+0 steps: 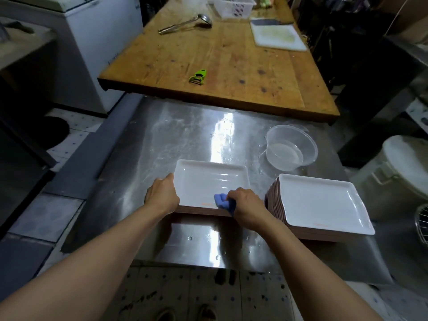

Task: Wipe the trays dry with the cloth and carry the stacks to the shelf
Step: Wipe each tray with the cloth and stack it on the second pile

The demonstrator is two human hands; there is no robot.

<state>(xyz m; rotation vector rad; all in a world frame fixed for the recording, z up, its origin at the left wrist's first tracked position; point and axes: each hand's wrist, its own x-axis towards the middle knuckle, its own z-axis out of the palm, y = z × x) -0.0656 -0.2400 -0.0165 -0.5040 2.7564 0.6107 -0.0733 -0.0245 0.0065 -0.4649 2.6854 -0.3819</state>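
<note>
On the steel table (143,144), near its front edge, sat a white tray (203,181) topping a short stack. Left hand (162,196) gripped the tray's left rim, fingers curled over the edge. Right hand (246,208) held a bunched blue cloth (221,200), fingers closed around it, pressing it onto the tray's near right corner. Just beside, to the right, stood a taller stack of trays (319,205), white on top with brown edges, apart from the first stack. Behind it was a clear plastic container (290,147) with a little water inside. Water drops showed on the steel. Farther back lay a wooden table (220,61) carrying a green peeler (198,76), a ladle (185,24), a white cutting board (278,35) and a white basket (234,5).
</note>
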